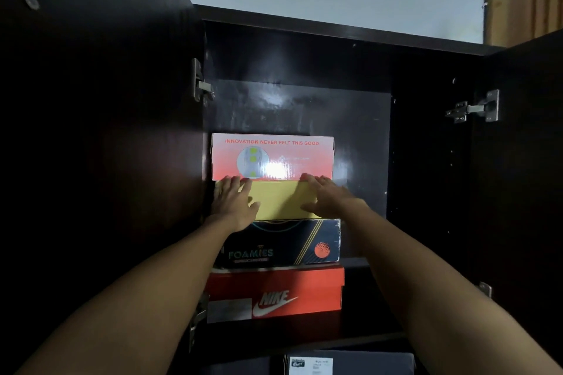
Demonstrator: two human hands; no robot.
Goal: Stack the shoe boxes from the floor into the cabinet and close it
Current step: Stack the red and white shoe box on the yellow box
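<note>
A dark box with a white label [350,363] sits nearest, on the shelf below, as a person's two arms reach up into the open dark cabinet [426,161]. The left hand [234,202] and right hand [327,196] lie flat with straight fingers against the front of a yellow shoe box [278,201], neither grip closed around it. That box rests on a navy Foamies box [286,243] above an orange Nike box [275,292], with a pink box [272,157] topping the stack at the cabinet's left side.
</note>
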